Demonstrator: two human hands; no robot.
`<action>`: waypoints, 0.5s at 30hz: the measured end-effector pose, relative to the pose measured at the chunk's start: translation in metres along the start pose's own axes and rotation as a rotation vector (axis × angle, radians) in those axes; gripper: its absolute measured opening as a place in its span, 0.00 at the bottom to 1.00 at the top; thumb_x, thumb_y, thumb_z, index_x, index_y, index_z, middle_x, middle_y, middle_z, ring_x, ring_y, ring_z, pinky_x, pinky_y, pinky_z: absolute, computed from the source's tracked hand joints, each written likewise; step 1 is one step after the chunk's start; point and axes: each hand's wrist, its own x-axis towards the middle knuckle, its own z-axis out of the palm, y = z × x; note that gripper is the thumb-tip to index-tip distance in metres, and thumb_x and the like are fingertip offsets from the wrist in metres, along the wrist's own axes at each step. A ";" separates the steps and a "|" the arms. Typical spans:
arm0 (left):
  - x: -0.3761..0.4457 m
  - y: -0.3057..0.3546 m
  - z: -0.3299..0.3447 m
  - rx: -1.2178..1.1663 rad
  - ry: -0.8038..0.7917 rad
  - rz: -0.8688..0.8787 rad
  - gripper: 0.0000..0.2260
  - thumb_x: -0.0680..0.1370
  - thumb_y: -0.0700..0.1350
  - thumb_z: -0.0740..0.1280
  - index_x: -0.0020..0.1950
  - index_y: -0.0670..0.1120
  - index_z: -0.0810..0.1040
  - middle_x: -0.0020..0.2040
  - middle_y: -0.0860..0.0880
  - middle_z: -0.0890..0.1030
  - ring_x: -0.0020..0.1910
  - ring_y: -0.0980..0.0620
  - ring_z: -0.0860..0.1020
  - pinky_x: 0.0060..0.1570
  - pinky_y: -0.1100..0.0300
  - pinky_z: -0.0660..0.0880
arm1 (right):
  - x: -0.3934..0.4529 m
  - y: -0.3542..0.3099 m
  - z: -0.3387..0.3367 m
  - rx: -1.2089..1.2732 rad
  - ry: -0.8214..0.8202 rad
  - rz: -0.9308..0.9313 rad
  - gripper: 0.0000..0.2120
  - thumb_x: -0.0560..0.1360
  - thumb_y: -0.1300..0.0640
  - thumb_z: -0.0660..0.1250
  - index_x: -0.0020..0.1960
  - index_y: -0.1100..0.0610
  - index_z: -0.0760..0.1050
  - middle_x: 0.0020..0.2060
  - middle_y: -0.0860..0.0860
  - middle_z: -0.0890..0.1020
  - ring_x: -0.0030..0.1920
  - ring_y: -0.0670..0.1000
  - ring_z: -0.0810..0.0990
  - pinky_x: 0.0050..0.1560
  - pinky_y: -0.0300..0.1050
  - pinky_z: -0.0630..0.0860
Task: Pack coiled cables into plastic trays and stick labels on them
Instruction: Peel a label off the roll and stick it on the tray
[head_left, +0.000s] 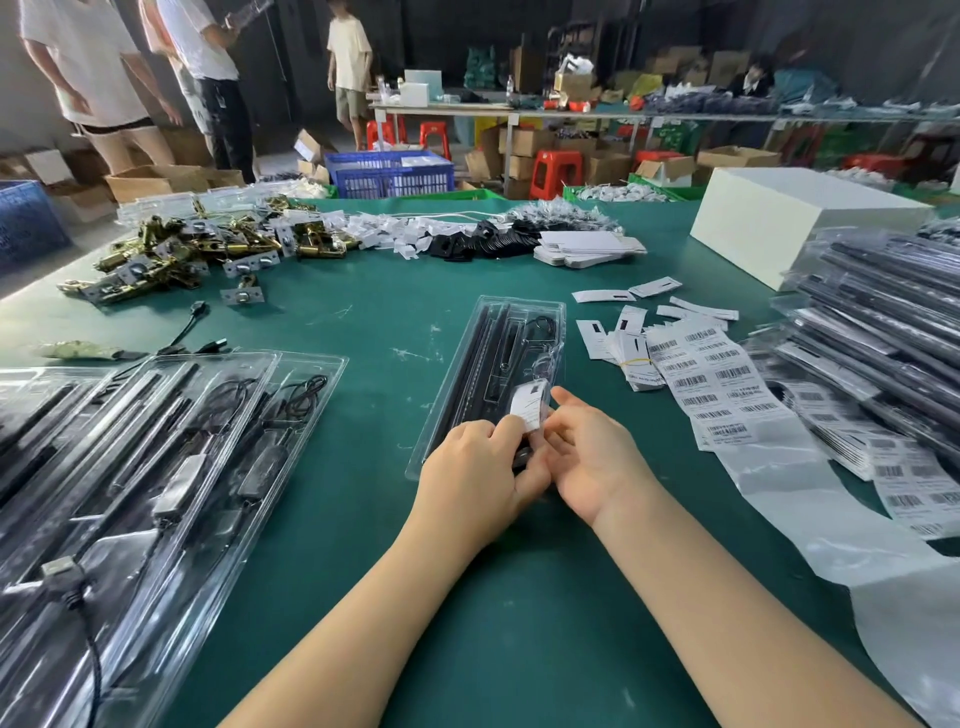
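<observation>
— Lying lengthwise on the green table, the clear plastic tray sits at the centre, directly ahead of the seated person. Black rods and a coiled cable are visible inside it.

— Status of the hands?

— The left hand and the right hand meet at the tray's near end. The fingers of both are curled and pinch a small white label against the tray surface; the left thumb lies on the label's near edge.

— Label supply?

— Just right of the tray: a barcode label sheet on backing paper, with a banded bundle of white tags touching its left edge and loose tags beyond it.

— Remaining items?

— Left: overlapping filled trays. Right: a tall stack of packed trays, with a white box behind it. Far side of the table: a heap of brass hardware, then white and black small parts. Off the table: a blue crate, red stools, cardboard boxes and several standing persons.
</observation>
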 end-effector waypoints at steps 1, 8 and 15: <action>0.000 0.000 0.000 -0.004 0.003 0.003 0.31 0.70 0.64 0.42 0.55 0.49 0.76 0.45 0.50 0.78 0.50 0.48 0.75 0.42 0.56 0.73 | 0.001 0.000 -0.001 0.000 0.004 0.005 0.20 0.74 0.73 0.58 0.62 0.58 0.75 0.40 0.57 0.77 0.38 0.51 0.77 0.31 0.38 0.79; -0.001 0.001 0.001 0.012 -0.055 0.009 0.23 0.76 0.63 0.53 0.56 0.49 0.76 0.45 0.49 0.77 0.51 0.48 0.74 0.45 0.55 0.75 | 0.010 -0.003 -0.005 -0.032 -0.086 0.038 0.13 0.76 0.70 0.64 0.59 0.59 0.71 0.37 0.56 0.79 0.33 0.51 0.80 0.30 0.40 0.78; -0.001 0.003 0.000 -0.007 -0.042 0.019 0.20 0.76 0.61 0.58 0.58 0.48 0.76 0.45 0.48 0.76 0.51 0.48 0.74 0.43 0.55 0.75 | 0.017 -0.002 -0.009 -0.021 -0.107 0.062 0.23 0.76 0.73 0.61 0.68 0.59 0.67 0.47 0.54 0.80 0.34 0.48 0.82 0.28 0.37 0.77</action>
